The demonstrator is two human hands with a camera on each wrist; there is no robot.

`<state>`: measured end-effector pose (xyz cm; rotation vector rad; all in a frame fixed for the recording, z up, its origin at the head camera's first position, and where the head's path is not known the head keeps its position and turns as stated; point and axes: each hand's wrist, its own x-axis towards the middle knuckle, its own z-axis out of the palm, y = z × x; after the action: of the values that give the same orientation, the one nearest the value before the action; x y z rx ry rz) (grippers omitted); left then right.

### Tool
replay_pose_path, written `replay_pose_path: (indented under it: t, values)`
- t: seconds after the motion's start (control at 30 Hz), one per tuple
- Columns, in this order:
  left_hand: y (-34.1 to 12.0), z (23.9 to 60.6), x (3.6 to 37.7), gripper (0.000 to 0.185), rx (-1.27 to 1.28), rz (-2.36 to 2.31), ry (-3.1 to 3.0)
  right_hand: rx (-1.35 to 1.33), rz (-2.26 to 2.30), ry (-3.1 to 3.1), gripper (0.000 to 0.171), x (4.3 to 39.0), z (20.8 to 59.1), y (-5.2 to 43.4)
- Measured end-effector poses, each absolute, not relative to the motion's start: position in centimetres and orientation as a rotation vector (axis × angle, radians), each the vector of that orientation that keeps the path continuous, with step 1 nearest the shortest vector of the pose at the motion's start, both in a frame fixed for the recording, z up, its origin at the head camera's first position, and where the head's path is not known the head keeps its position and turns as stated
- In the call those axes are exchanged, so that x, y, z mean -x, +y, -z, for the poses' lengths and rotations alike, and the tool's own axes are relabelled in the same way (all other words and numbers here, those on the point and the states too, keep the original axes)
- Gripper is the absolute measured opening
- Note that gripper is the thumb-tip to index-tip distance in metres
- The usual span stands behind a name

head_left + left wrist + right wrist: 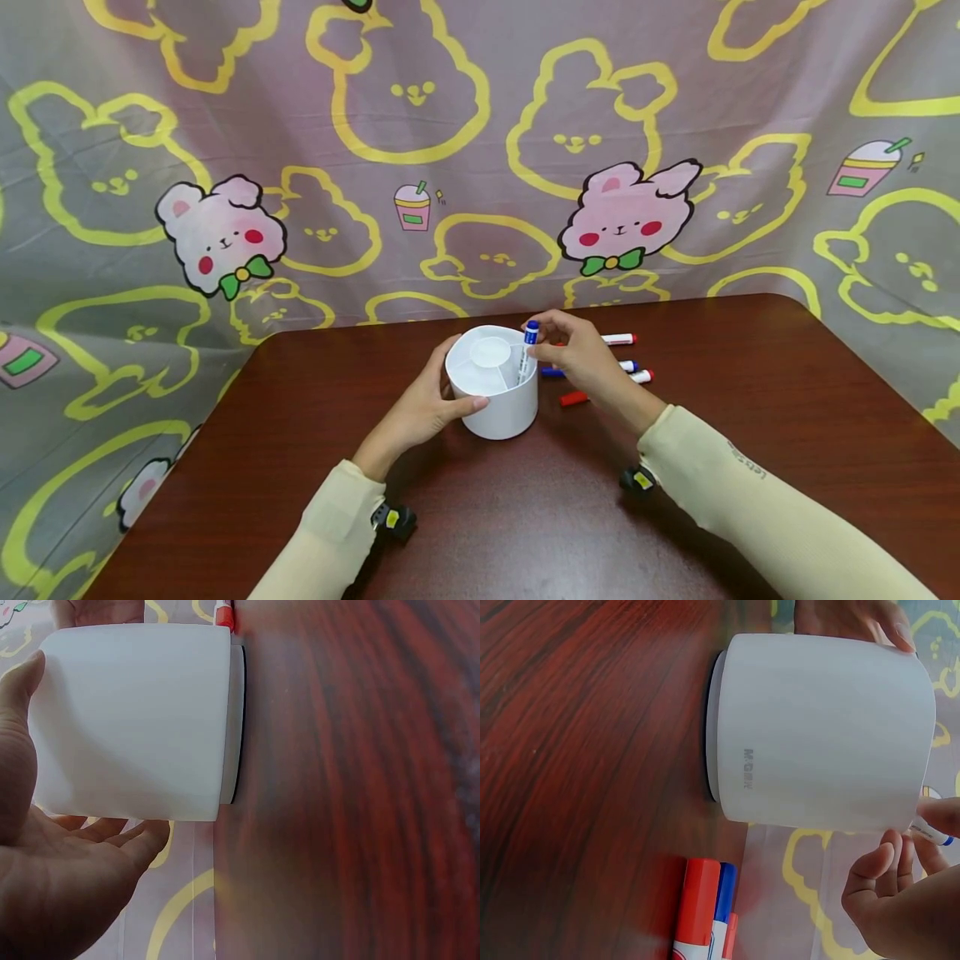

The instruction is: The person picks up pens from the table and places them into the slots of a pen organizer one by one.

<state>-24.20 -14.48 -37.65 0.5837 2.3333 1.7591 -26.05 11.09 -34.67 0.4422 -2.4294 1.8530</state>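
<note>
A round white pen holder (497, 421) with divided compartments stands upright on the table. My left hand (420, 408) grips it from the left, thumb at the front rim and fingers around the far side, as the left wrist view also shows. Between thumb and fingers of my right hand (588, 354) is a whiteboard marker (531, 333) with a blue end up. Its lower part reaches down into the holder's right-hand compartment. In the right wrist view, that marker (931, 831) is mostly hidden by the fingers and the holder's wall.
Behind and beneath my right hand lie a red-and-white marker (574, 399), a blue-and-white marker (553, 372) and another red-tipped marker (621, 340). The dark red-brown wooden table (525, 517) ends at the back against a patterned curtain (480, 183).
</note>
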Motion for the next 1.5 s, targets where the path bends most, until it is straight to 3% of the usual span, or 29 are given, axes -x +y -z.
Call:
replay_pose_path:
  t: [0.87, 1.5]
  values:
    - [-14.6, 37.8, 24.3, 0.101, -0.586, -1.734, 2.343, -0.431, -1.883, -2.485, 0.038, 25.6, 34.2, 13.2]
    - [-15.0, 37.6, 24.3, 0.101, -0.621, -1.685, 2.350, -0.306, -1.773, -2.685, 0.040, 25.2, 35.1, 21.1]
